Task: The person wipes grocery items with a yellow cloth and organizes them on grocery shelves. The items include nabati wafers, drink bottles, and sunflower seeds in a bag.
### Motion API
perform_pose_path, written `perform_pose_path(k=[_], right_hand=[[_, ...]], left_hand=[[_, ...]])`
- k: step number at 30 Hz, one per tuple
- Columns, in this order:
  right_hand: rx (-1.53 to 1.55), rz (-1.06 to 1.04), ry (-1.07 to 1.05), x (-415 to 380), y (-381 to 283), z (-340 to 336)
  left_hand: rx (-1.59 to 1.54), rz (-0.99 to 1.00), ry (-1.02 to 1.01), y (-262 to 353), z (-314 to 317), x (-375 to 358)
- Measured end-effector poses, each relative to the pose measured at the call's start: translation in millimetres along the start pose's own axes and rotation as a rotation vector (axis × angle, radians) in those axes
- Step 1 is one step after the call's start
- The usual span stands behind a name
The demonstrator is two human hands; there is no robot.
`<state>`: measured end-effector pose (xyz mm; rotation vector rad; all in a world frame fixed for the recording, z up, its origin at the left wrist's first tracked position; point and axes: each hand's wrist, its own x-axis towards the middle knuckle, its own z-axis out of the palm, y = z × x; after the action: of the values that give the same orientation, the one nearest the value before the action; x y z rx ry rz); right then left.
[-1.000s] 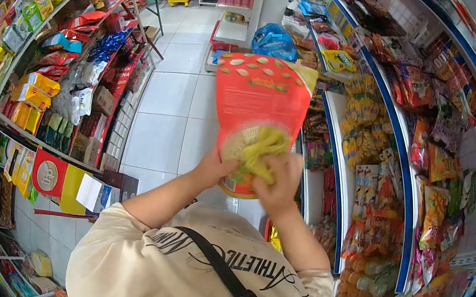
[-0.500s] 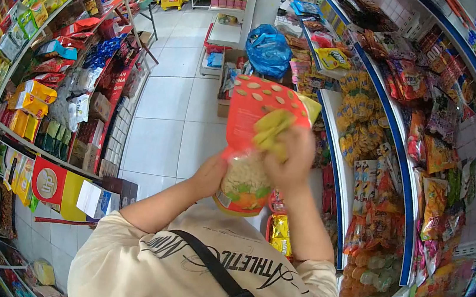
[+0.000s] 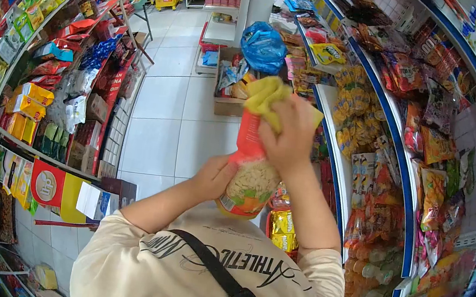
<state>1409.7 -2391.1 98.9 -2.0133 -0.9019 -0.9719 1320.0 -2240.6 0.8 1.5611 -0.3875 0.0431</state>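
Observation:
A red snack bag [image 3: 250,187] is held in front of my chest. Pale seeds show through its clear lower window, above a printed orange and green picture. My left hand [image 3: 214,175] grips the bag's left side, fingers partly behind it. In my right hand [image 3: 291,132] is a bunched yellow cloth [image 3: 268,96], pressed at the bag's upper part. The cloth and hand cover most of the red top panel. Below the bag, gold packets [image 3: 282,231] lie on the right-hand shelving.
Shelves of hanging and stacked snack packets [image 3: 373,183] run close along my right. A crowded rack [image 3: 55,108] stands on the left. Ahead, a blue plastic bag [image 3: 264,48] sits by a cardboard box [image 3: 228,107] on the tiled floor [image 3: 158,97].
My right hand has moved the yellow cloth up and slightly left, from the bag's middle to its top. The printed top panel is now mostly covered. My left hand keeps its grip.

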Motion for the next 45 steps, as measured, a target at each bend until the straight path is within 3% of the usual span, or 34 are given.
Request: perform_pose_path(k=[2,5,7,8,9,10,12,14,16,21,24,28,31,34,37,40,41,43,44,45], right_hand=[[0.049,-0.051,-0.109,-20,-15,5],[0.220,-0.190,-0.266,-62,-35,11],[0.252,-0.288,-0.377,-79,-45,9],[0.264,-0.282,-0.312,-79,-40,12],[0.273,-0.276,-0.244,-77,-33,14],[0.277,-0.275,-0.173,-71,-25,14],[0.190,-0.048,-0.019,-48,-9,6],[0.069,0.187,0.120,-18,9,-2],[0.096,0.262,0.137,-20,22,-1],[0.179,-0.002,-0.089,-89,-25,10],[0.202,-0.009,-0.091,-92,-30,9],[0.139,0.095,0.103,-56,-9,-6],[0.084,0.181,0.208,-29,15,-26],[0.085,0.093,0.130,-35,10,-25],[0.242,-0.096,0.064,-68,-17,-12],[0.429,-0.032,0.034,-85,-28,-4],[0.685,0.192,0.109,-84,-28,-1],[1.176,0.680,0.243,-83,-31,5],[1.271,0.808,0.211,-79,-32,4],[1.361,0.939,0.177,-73,-33,1]], left_hand=[[-0.051,-0.026,0.087,1,-3,0],[0.588,0.198,0.220,5,-26,8],[-0.137,0.023,0.344,9,-26,11],[-0.501,-0.064,0.389,13,-26,13],[0.108,-0.010,0.291,21,-34,10],[0.223,-0.003,0.229,24,-33,10],[0.455,0.032,0.105,27,-26,6],[0.353,0.035,0.056,23,-10,-1],[0.245,0.016,0.096,24,-1,0],[0.190,-0.073,0.460,11,-20,17],[-0.179,0.044,0.442,26,-22,23],[0.391,-0.017,0.215,40,-13,14],[0.317,0.187,0.014,39,2,3],[0.128,0.096,0.024,40,0,3],[-0.140,0.040,0.170,36,-15,8],[-0.432,0.057,0.429,42,-28,20],[-0.472,-0.007,0.386,50,-32,14],[-0.885,-0.082,0.328,57,-26,14],[-1.091,-0.121,0.289,58,-21,15],[-1.094,-0.157,0.273,53,-17,15]])
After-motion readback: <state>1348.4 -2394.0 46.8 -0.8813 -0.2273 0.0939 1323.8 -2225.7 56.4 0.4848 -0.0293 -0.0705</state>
